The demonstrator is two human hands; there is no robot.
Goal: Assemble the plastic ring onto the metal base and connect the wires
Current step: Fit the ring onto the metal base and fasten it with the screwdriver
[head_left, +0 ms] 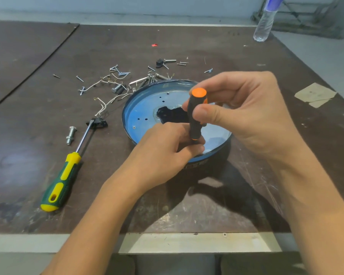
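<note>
Metal base (145, 108), round and blue, sits mid-way on the brown table (187, 46). The right hand (246, 116) grips the orange screwdriver (196, 114), standing up over the base. The left hand (167, 151) pinches its bottom end. White wires (103, 107), screws (117, 71) and a green screwdriver (62, 179) lie to the left.

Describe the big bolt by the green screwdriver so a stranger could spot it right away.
Start at the round blue metal base. Left of it lies a green-and-yellow screwdriver; the bolt lies left of its shaft. It is thick and silver with a nut on it, far bigger than the small screws scattered farther back.
</note>
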